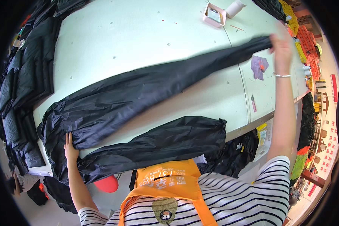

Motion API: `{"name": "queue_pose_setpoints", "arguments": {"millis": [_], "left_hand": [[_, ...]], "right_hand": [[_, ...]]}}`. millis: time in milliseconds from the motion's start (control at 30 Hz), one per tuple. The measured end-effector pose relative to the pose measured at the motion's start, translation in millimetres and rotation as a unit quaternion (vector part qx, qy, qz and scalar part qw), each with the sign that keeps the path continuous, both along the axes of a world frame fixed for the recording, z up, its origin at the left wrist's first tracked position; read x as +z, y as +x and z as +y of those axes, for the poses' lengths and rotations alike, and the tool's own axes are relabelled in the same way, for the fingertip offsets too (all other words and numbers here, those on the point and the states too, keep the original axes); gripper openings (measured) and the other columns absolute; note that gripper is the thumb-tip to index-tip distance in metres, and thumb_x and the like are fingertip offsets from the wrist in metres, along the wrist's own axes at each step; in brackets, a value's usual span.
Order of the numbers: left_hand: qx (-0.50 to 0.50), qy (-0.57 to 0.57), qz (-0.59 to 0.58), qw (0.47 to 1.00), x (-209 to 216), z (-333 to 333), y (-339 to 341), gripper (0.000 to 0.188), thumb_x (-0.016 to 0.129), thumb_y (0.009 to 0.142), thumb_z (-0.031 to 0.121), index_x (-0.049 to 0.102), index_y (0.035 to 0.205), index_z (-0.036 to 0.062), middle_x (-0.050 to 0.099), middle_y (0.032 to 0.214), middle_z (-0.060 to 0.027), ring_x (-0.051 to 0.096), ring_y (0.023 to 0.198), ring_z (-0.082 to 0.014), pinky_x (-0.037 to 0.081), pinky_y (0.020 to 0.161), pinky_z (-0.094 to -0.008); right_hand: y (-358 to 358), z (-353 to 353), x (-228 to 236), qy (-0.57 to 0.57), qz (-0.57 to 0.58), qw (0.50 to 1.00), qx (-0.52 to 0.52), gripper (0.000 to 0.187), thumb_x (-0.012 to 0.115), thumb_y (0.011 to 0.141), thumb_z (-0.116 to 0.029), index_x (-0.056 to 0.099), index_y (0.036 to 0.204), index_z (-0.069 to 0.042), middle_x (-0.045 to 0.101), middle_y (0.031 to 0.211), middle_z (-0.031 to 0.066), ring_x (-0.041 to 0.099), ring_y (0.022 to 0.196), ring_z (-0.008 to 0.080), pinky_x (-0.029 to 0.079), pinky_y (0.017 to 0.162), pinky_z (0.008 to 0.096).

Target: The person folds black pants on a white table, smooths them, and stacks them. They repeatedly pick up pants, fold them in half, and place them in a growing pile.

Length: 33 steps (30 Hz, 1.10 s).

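A pair of black trousers (139,84) in thin, shiny cloth lies spread over the pale table. My right hand (281,49), blurred by motion, grips the end of the far leg at the right and stretches that leg out across the tabletop. At the left, my left hand (71,149) lies with fingers extended on the trousers, near where the legs join. The near leg (158,141) runs along the table's front edge beside my orange apron (169,177), its end toward the right.
Folded black garments (30,75) are piled along the left edge. A pink tray (205,19) and a white roll (235,8) stand at the back. On the right lie a purple cloth scrap (257,68) and a small pink tool (254,104). A red stool seat (107,184) shows below.
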State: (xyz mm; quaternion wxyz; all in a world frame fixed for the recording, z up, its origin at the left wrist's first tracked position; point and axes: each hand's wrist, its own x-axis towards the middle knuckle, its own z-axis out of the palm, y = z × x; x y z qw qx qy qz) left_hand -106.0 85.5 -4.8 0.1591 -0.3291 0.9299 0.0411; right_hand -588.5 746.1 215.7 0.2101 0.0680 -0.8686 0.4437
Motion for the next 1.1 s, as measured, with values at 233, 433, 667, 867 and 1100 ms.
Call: {"name": "queue_pose_setpoints", "arguments": {"millis": [233, 433, 667, 867, 1100], "left_hand": [[0.062, -0.036, 0.001, 0.997, -15, 9, -15, 0.091, 0.051, 0.063, -0.005, 0.027, 0.145, 0.0282, 0.027, 0.150, -0.0019, 0.045, 0.118, -0.0405, 0.048, 0.089, -0.0447], [0.047, -0.061, 0.024, 0.997, -29, 4, -3, 0.097, 0.048, 0.059, -0.009, 0.025, 0.145, 0.0270, 0.026, 0.151, -0.0063, 0.047, 0.110, -0.0400, 0.049, 0.084, -0.0453], [0.019, -0.064, 0.012, 0.998, -14, 18, -8, 0.098, 0.052, 0.059, -0.010, 0.021, 0.147, 0.0205, 0.023, 0.152, -0.0068, 0.045, 0.118, -0.0409, 0.049, 0.085, -0.0441], [0.055, -0.081, -0.028, 0.995, -26, 29, 2, 0.095, 0.049, 0.065, -0.017, 0.017, 0.147, 0.0180, 0.027, 0.149, -0.0128, 0.043, 0.119, -0.0402, 0.041, 0.098, -0.0417], [-0.030, 0.023, 0.034, 0.999, -27, 1, -2, 0.098, 0.055, 0.058, -0.006, 0.021, 0.147, 0.0140, 0.028, 0.148, -0.0198, 0.033, 0.133, -0.0355, 0.032, 0.106, -0.0357]], "right_hand": [[42, 72, -91, 0.143, -0.249, 0.958, 0.019, 0.030, 0.060, 0.087, -0.013, 0.063, 0.117, -0.012, 0.051, 0.060, -0.0011, 0.043, 0.049, 0.0058, 0.039, 0.048, 0.0246], [78, 145, -187, 0.283, -0.436, 0.852, 0.057, 0.027, 0.053, 0.088, -0.017, 0.064, 0.109, -0.004, 0.064, 0.079, 0.0098, 0.060, 0.078, 0.0223, 0.047, 0.074, 0.0324], [14, 92, -222, 0.180, -0.259, 0.949, -0.029, 0.037, 0.050, 0.090, -0.029, 0.060, 0.114, -0.002, 0.064, 0.110, 0.0182, 0.060, 0.105, 0.0290, 0.045, 0.090, 0.0341], [-70, 42, -231, 0.210, -0.276, 0.936, -0.056, 0.029, 0.068, 0.076, -0.023, 0.068, 0.100, -0.006, 0.069, 0.089, 0.0129, 0.065, 0.083, 0.0232, 0.049, 0.078, 0.0314], [-74, 54, -266, 0.211, -0.104, 0.954, -0.184, 0.043, 0.062, 0.085, -0.029, 0.054, 0.119, -0.005, 0.065, 0.106, 0.0161, 0.061, 0.101, 0.0316, 0.043, 0.092, 0.0380]]}}
